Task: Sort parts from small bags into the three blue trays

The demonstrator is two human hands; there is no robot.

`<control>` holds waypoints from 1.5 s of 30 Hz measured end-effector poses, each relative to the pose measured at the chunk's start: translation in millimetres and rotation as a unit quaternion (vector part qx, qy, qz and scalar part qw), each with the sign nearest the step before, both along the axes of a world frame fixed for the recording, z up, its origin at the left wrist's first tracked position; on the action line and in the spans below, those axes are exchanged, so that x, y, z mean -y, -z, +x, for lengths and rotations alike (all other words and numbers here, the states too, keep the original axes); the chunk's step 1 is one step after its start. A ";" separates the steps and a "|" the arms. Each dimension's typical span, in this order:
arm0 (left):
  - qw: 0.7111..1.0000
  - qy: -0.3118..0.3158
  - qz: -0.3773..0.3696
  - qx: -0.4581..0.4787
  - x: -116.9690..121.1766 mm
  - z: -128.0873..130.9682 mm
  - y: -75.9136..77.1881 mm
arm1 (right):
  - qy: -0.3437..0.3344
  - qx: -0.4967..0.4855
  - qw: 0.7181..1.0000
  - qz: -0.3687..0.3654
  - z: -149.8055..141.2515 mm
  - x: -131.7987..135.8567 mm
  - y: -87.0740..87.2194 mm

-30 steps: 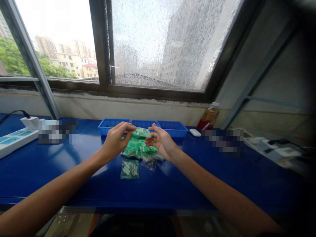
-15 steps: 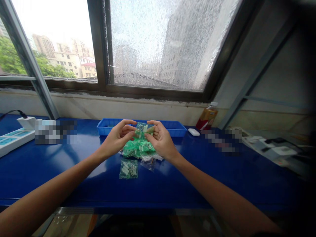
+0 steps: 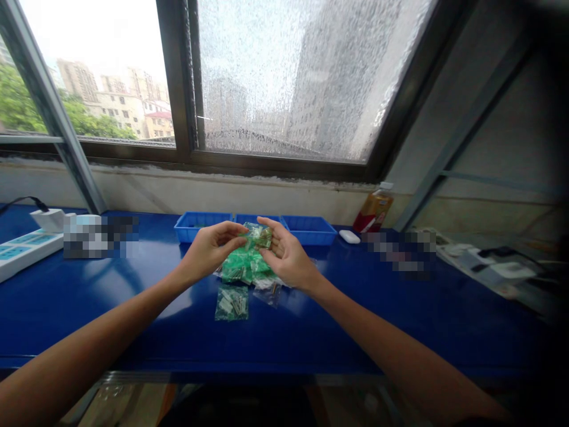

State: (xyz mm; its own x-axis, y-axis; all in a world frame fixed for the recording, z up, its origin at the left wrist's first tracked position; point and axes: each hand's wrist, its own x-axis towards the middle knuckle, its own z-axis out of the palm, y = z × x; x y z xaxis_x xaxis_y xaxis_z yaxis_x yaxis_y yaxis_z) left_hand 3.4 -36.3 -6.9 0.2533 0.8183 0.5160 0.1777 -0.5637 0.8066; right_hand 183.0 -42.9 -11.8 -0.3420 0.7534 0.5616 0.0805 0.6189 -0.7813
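Above the middle of the table I hold up a small clear green-tinted plastic bag (image 3: 256,233) with pale small parts inside. My left hand (image 3: 213,249) pinches its left edge between thumb and fingertips. My right hand (image 3: 288,256) has its fingers behind the bag's right side and its thumb in front, lower down. Under my hands is a pile of green plastic bags (image 3: 237,267), partly hidden. Nearer me lies a separate bag of screws and white plugs (image 3: 232,302), and a clear bag (image 3: 268,293) pokes out of the pile's front.
Blue plastic bins stand in a row behind my hands: a left bin (image 3: 186,228), a middle one and a right bin (image 3: 311,230). A white case (image 3: 349,237) and a drink bottle (image 3: 374,209) stand to their right. A power strip (image 3: 29,252) lies far left.
The held bag has tilted and shifted slightly. My right hand's fingers have opened out and moved a little left; my left hand has dropped slightly.
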 end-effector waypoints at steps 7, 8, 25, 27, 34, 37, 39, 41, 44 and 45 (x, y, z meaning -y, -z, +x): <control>0.992 -0.095 0.069 -0.038 1.3 -2.3 -0.4 | 0.111 0.036 0.990 0.079 -1.4 -0.8 0.8; 0.990 -0.103 0.079 -0.045 1.1 -2.8 -0.3 | 0.121 0.042 0.988 0.088 -1.2 -0.6 0.3; 0.999 -0.016 -0.025 0.032 -1.9 -0.1 -5.3 | 0.152 0.008 0.987 0.058 2.7 -4.2 -7.9; 0.998 0.008 -0.050 0.047 -2.0 -1.6 -5.5 | 0.147 0.000 0.988 0.054 3.9 -5.7 -7.3; 0.995 0.023 -0.058 0.081 0.4 -1.4 -7.4 | 0.129 0.037 0.985 0.109 8.0 -6.8 -4.8; 0.995 0.036 -0.045 0.081 1.2 -0.9 -6.9 | 0.128 0.067 0.976 0.160 8.5 -3.9 -4.7; 0.995 0.045 -0.036 0.076 1.5 -1.3 -6.2 | 0.124 0.068 0.974 0.175 8.4 -1.9 -5.1; 0.996 0.051 -0.022 0.072 1.3 -2.3 -5.3 | 0.118 0.057 0.977 0.169 8.2 -0.6 -5.7; 0.997 0.055 -0.008 0.061 0.1 -4.6 -4.0 | 0.099 0.042 0.983 0.149 8.3 0.0 -6.5; 0.997 0.057 -0.009 0.060 -0.4 -5.4 -3.5 | 0.089 0.038 0.985 0.141 8.3 0.1 -6.6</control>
